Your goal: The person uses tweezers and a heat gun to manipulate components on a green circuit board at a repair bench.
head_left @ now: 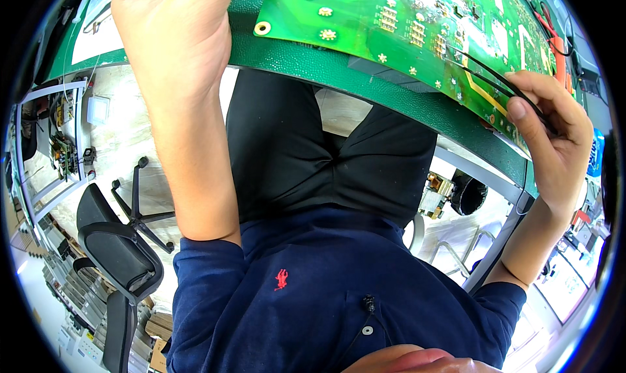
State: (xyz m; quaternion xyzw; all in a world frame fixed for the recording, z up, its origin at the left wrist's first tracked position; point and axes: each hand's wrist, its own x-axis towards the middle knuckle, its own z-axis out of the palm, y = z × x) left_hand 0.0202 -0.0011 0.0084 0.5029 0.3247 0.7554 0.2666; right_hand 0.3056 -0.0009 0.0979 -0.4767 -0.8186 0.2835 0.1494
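Observation:
A large green circuit board (365, 27) lies solder side up across the table at the top, propped over grey block-shaped parts (398, 77). My right hand (554, 132), at the board's right front edge, pinches black tweezers (502, 81) between thumb and fingers. Their thin tips point left onto the board, close to a cluster of solder joints. My left hand (176, 27) is raised over the table beside the board's left corner. Its fingers run past the upper edge of the picture, so whatever they hold or touch is hidden.
The green table (293, 66) has its front edge just before my lap. Red and black leads (556, 53) lie past the board's right end. A black office chair (124, 255) stands at the left, near a metal-framed rack (55, 145). A black bin (468, 193) is under the table.

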